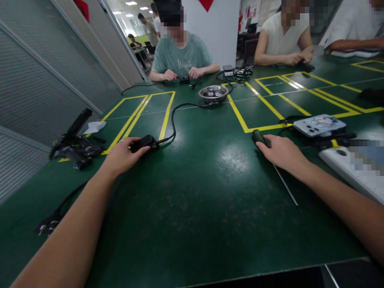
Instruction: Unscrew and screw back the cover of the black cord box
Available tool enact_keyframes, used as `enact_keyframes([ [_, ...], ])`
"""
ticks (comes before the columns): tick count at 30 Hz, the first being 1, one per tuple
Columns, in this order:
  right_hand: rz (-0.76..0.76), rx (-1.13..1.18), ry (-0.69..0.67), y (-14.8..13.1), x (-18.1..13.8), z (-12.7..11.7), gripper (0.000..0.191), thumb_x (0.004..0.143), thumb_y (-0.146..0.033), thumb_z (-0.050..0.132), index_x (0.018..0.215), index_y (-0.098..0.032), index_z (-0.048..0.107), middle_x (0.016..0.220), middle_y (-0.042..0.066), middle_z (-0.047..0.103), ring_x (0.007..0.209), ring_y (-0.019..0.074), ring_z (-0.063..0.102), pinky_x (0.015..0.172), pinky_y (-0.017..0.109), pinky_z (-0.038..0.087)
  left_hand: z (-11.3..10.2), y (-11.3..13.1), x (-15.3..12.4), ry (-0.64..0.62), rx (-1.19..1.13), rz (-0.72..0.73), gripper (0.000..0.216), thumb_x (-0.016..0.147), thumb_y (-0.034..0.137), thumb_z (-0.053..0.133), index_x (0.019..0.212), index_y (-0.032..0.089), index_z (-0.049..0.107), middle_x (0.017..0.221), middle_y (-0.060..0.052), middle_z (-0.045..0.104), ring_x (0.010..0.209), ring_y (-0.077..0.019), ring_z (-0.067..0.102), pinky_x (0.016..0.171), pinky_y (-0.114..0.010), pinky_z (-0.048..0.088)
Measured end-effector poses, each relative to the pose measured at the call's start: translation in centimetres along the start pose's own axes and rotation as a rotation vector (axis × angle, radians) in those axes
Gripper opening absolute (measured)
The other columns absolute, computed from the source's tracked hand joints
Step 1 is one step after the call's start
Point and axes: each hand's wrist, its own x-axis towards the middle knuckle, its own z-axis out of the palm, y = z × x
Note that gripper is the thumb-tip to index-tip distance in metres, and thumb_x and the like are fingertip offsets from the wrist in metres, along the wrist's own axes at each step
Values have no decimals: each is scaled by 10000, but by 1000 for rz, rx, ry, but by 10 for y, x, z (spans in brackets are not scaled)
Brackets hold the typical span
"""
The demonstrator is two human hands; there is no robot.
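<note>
My left hand (121, 156) is closed around a small black power adapter (144, 143) on the green table. A black cord (173, 120) runs from its right end toward the metal bowl. My right hand (283, 152) grips the dark green handle of a screwdriver (259, 137), which lies low over the table. Its thin metal shaft passes beneath the hand and points back toward me. Whether the screwdriver touches the table I cannot tell. Beside my left forearm lies a black plug (49, 225) on a cord partly hidden by the arm.
A steel bowl (213, 94) with small parts stands mid-table. To the left lie a black strapped device (76, 146) and a crumpled white tissue (95, 127). At right are a phone (319, 123) and a white tray-like object (348, 164). Several people sit opposite, two handling black corded items.
</note>
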Motion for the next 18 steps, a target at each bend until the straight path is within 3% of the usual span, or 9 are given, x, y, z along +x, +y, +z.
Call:
enact_keyframes([
  [4,-38,76,179,-8,-6,-10,549,914,-534,413,1160,-105,652,870,150,692,741,286,632,638,389,444,-8,26,-7,77,9,24,640,896,614,456,1263,94,521,1152,-133,599,943,-247,580,806,-345,462],
  [7,-186,306,281,-23,-18,-20,448,923,-480,465,1140,-141,662,847,93,670,717,212,597,675,359,459,-10,72,-24,73,-15,128,578,868,612,513,1244,172,527,1102,-88,616,924,-237,592,805,-346,470],
  [10,-387,613,77,-40,-36,-25,463,893,-495,541,1247,-203,599,956,71,659,763,179,595,699,334,493,-10,128,-53,21,-174,370,497,854,584,554,1197,228,507,1085,-79,619,910,-245,614,768,-368,489],
  [13,-572,761,-202,-56,-54,-23,649,821,-500,650,1386,-233,475,1142,86,627,929,206,607,818,379,515,-6,169,-80,-76,-291,589,471,848,567,569,1208,290,449,1045,-63,619,868,-244,637,730,-389,502],
  [15,-613,819,-313,-65,-64,-19,677,809,-483,673,1399,-237,452,1206,91,610,979,213,605,868,405,510,-3,183,-90,-98,-321,658,456,851,566,567,1193,298,429,996,-61,621,807,-241,644,691,-397,503],
  [18,-578,884,-382,-72,-71,-15,537,825,-451,666,1299,-237,531,1156,72,635,949,199,616,871,403,510,2,190,-96,-132,-331,694,449,858,586,554,1164,288,418,965,-66,628,783,-243,647,656,-392,501],
])
